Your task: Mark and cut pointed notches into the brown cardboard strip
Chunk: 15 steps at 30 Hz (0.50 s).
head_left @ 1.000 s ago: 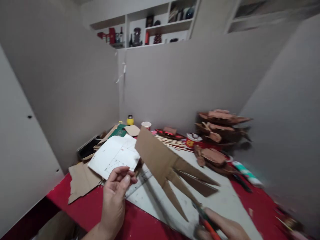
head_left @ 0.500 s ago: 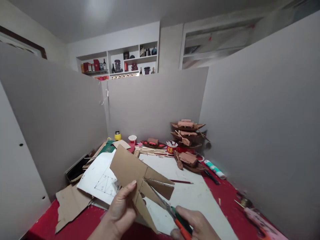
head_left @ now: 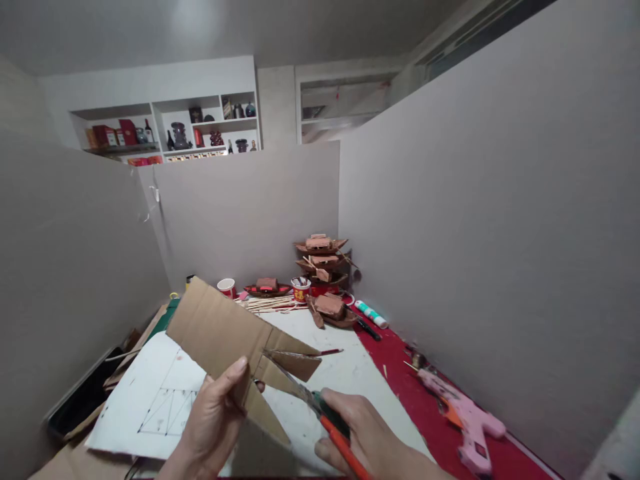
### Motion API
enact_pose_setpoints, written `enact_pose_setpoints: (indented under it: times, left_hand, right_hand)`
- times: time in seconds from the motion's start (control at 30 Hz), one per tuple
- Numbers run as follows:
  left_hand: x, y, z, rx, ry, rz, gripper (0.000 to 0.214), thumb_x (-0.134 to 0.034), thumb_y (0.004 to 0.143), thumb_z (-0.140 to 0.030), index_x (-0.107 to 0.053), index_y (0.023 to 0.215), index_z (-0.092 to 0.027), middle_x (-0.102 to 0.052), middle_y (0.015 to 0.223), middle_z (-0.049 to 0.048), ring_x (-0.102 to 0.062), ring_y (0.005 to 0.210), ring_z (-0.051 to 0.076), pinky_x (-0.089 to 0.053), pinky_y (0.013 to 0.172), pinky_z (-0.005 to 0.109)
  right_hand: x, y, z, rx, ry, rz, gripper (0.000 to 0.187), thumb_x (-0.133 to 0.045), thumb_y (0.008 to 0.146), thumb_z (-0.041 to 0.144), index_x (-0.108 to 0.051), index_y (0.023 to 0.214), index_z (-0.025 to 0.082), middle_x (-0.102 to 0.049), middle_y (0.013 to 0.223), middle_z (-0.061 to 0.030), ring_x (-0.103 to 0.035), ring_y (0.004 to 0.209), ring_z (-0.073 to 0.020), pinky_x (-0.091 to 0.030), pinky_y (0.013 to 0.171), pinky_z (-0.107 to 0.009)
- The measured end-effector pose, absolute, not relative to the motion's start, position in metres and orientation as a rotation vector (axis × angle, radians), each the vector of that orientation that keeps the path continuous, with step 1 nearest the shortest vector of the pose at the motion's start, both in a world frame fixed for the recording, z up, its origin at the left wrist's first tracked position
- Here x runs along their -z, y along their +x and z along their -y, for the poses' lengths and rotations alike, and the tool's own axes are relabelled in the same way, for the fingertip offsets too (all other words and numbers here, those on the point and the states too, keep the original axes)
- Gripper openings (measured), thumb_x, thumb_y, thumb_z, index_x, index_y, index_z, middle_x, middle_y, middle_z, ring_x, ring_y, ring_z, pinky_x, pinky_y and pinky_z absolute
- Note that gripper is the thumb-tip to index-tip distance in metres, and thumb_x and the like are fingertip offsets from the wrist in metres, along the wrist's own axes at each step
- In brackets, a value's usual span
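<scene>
My left hand [head_left: 213, 420] grips a brown cardboard piece [head_left: 215, 330] with pointed strips cut into its lower right end, thumb pressed on its face. It is held up above the table. My right hand [head_left: 367, 437] is closed round scissors [head_left: 320, 408] with green and orange handles. The scissor blades sit in a cut between two of the cardboard strips.
A white sheet with drawn lines [head_left: 150, 400] lies on the table under the cardboard. Cardboard boat models [head_left: 323, 257] are stacked at the back, with paper cups [head_left: 227, 288], wooden sticks [head_left: 265, 305] and a glue tube [head_left: 371, 313]. A pink glue gun [head_left: 463, 417] lies at the right. Grey partition walls enclose the table.
The camera swung right and up. My left hand took hold of the cardboard piece and drew it nearer. The scissors in my right hand moved into the cut between the strips.
</scene>
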<state>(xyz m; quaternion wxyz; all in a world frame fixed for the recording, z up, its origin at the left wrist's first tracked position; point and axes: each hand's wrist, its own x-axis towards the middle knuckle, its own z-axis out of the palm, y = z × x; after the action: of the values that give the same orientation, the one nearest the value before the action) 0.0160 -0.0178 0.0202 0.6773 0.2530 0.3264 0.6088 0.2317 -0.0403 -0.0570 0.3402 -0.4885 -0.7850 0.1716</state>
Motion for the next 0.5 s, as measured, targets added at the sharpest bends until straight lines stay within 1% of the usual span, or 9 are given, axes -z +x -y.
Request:
enact_pose_setpoints:
  times: [0.1,0.17,0.27,0.37,0.43,0.5]
  left_hand:
    - [-0.016,0.019,0.012,-1.369,0.551,-0.709,0.024,-0.077,0.070,-0.007,-0.069,0.091,-0.012,-0.076,0.081,0.0046,-0.070,0.062,0.017,-0.059,0.055,0.023]
    - [-0.015,0.022,0.010,-1.355,0.532,-0.688,0.024,-0.076,0.071,-0.006,-0.068,0.093,-0.012,-0.076,0.080,0.0048,-0.070,0.062,0.017,-0.060,0.058,0.025]
    - [-0.015,0.027,0.009,-1.364,0.488,-0.687,0.019,-0.074,0.072,-0.003,-0.068,0.089,-0.010,-0.074,0.075,0.0038,-0.069,0.059,0.016,-0.060,0.055,0.026]
    - [-0.016,0.030,0.010,-1.354,0.460,-0.667,0.012,-0.071,0.074,-0.003,-0.068,0.084,-0.009,-0.074,0.074,0.0048,-0.067,0.054,0.015,-0.058,0.049,0.024]
    - [-0.016,0.031,0.012,-1.340,0.445,-0.653,0.007,-0.070,0.076,-0.005,-0.068,0.082,-0.008,-0.073,0.071,0.0049,-0.066,0.051,0.013,-0.058,0.049,0.023]
    - [-0.016,0.032,0.014,-1.340,0.424,-0.647,0.006,-0.069,0.077,-0.004,-0.068,0.081,-0.008,-0.073,0.071,0.0050,-0.066,0.053,0.013,-0.058,0.049,0.022]
  right_hand:
    - [0.063,0.235,0.033,-0.442,-1.266,2.049,0.031,-0.062,0.070,0.030,-0.032,0.067,0.024,-0.036,0.057,0.0085,-0.026,0.052,-0.0105,-0.023,0.048,-0.024]
    - [0.068,0.238,0.030,-0.456,-1.248,2.054,0.031,-0.061,0.074,0.036,-0.033,0.067,0.023,-0.037,0.058,0.0077,-0.028,0.053,-0.0108,-0.024,0.049,-0.024]
    - [0.073,0.241,0.029,-0.499,-1.244,2.036,0.032,-0.059,0.078,0.041,-0.036,0.067,0.023,-0.037,0.058,0.0071,-0.030,0.053,-0.0112,-0.024,0.049,-0.024]
    - [0.077,0.243,0.030,-0.568,-1.227,2.015,0.032,-0.060,0.079,0.042,-0.036,0.067,0.023,-0.036,0.057,0.0073,-0.031,0.052,-0.0110,-0.024,0.048,-0.024]
    - [0.078,0.243,0.032,-0.586,-1.217,2.004,0.031,-0.060,0.079,0.040,-0.037,0.068,0.023,-0.037,0.057,0.0073,-0.032,0.051,-0.0111,-0.025,0.048,-0.024]
    - [0.078,0.243,0.034,-0.566,-1.211,2.010,0.030,-0.060,0.079,0.040,-0.038,0.068,0.023,-0.038,0.057,0.0070,-0.033,0.052,-0.0115,-0.026,0.048,-0.024]
